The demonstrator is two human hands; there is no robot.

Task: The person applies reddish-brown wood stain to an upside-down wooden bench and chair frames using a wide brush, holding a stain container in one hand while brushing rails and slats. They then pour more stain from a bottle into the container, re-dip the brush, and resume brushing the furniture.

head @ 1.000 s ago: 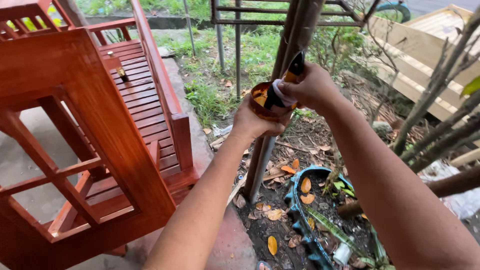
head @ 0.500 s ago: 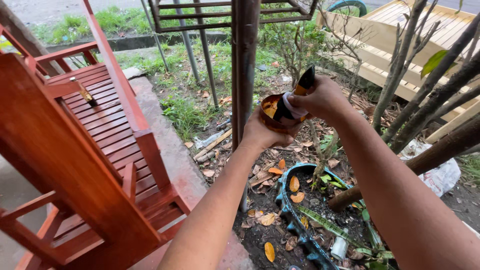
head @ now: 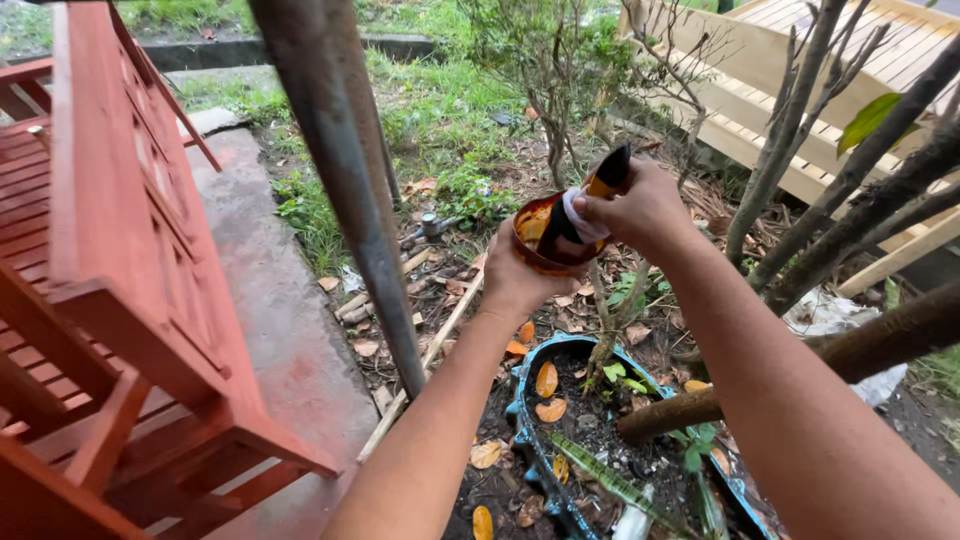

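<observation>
My left hand [head: 512, 278] holds a small round cup [head: 541, 235] with orange-brown stain inside, cupped from below at chest height. My right hand [head: 637, 208] grips a paintbrush [head: 592, 196] with a black and orange handle, wrapped in a bit of white cloth; its head dips into the cup. Both hands are out over a blue planter [head: 560, 450] filled with soil and fallen leaves.
Red-brown stained wooden furniture [head: 120, 260] fills the left on a concrete strip [head: 280, 320]. A grey metal post [head: 345, 190] stands just left of my hands. Bare branches [head: 830, 180] and pale timber decking [head: 800, 70] are to the right, grass behind.
My view has swung right and downward, so the red furniture slid further left and the planter came closer. Both hands stay together with the brush in the cup.
</observation>
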